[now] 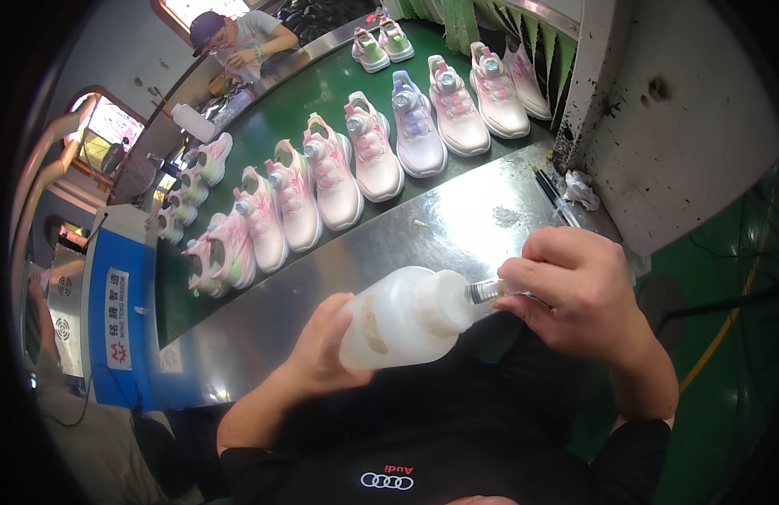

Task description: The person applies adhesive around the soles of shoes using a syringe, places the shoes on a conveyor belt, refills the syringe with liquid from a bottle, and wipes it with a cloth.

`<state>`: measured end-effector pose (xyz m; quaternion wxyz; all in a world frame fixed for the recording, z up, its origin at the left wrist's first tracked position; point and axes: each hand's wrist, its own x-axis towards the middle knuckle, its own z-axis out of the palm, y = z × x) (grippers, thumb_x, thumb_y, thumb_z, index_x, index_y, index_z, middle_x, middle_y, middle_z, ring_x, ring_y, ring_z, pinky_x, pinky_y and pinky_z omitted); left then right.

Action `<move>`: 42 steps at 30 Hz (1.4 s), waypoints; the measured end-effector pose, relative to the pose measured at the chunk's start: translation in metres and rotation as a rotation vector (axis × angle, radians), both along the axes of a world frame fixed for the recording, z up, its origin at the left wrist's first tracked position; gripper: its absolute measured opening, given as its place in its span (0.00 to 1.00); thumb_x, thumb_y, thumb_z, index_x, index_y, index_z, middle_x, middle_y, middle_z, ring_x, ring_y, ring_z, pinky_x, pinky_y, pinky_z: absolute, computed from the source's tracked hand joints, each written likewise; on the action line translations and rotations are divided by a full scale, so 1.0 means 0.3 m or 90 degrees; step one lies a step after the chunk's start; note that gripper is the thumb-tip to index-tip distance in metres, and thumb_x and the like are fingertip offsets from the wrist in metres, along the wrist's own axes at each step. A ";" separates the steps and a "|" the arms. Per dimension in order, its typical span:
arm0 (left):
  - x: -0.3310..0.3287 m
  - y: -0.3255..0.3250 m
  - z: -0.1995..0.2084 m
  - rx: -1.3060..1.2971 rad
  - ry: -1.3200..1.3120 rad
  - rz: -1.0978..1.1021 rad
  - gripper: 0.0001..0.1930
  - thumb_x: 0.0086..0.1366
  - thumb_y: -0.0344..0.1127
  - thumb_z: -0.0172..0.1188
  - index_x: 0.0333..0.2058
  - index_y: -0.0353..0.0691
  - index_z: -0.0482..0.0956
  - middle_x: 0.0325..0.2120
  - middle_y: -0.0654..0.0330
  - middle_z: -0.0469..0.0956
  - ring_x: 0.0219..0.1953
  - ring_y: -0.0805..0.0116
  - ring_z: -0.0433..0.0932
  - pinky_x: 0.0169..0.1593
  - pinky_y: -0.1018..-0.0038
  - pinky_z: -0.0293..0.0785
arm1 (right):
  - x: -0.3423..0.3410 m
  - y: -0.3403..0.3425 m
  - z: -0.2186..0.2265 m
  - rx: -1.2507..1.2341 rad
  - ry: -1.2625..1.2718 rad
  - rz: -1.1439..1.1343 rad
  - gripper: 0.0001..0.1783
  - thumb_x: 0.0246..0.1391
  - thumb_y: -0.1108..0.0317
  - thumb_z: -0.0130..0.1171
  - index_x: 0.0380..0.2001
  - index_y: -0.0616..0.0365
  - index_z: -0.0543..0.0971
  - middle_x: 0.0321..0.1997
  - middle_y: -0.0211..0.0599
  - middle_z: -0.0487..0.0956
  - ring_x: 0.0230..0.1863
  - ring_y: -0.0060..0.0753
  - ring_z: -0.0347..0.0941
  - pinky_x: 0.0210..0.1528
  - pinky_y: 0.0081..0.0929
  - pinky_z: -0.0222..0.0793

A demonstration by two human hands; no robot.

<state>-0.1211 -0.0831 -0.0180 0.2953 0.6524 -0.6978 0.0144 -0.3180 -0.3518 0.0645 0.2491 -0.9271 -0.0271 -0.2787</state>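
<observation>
My left hand (324, 353) is wrapped around the body of a translucent white plastic bottle (406, 324), which is tilted with its mouth toward the right. A tan patch marks the bottle's side. Between the thumb and fingers of my right hand (579, 290) is a clear, ringed tube (483, 292), perhaps a syringe; its far end meets the bottle's mouth, and the rest is hidden in my fist. Beyond the bottle, pale pink sneakers (332, 189) stand in a curved row, with one lilac sneaker (419, 130) among them.
The sneakers rest on a green conveyor belt (280, 109) behind a metal ledge (440, 219). Dark pens (556, 199) and a crumpled tissue (581, 190) lie by a stained metal housing (684, 109). At the far side are a person (238, 42) and another white bottle (193, 123).
</observation>
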 end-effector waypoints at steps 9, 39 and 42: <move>0.042 -0.008 0.090 0.186 -0.172 0.003 0.51 0.33 0.33 0.69 0.61 0.50 0.53 0.46 0.41 0.66 0.44 0.42 0.70 0.45 0.56 0.70 | -0.022 0.022 -0.197 -0.073 0.088 -0.015 0.10 0.41 0.63 0.63 0.19 0.53 0.73 0.20 0.30 0.68 0.20 0.33 0.69 0.20 0.30 0.64; 0.067 -0.201 0.132 0.362 -0.287 -0.001 0.45 0.24 0.30 0.71 0.51 0.48 0.71 0.46 0.48 0.68 0.46 0.49 0.69 0.48 0.58 0.65 | -0.101 0.084 -0.568 0.954 0.208 0.076 0.07 0.54 0.69 0.58 0.34 0.55 0.70 0.31 0.30 0.77 0.27 0.16 0.71 0.27 0.15 0.69; 0.063 -0.212 0.131 0.382 -0.360 -0.005 0.43 0.27 0.33 0.70 0.51 0.51 0.71 0.46 0.50 0.68 0.45 0.51 0.69 0.48 0.60 0.68 | -0.112 0.065 -0.605 1.002 0.221 0.122 0.06 0.55 0.71 0.56 0.32 0.56 0.69 0.30 0.31 0.77 0.23 0.15 0.68 0.23 0.13 0.66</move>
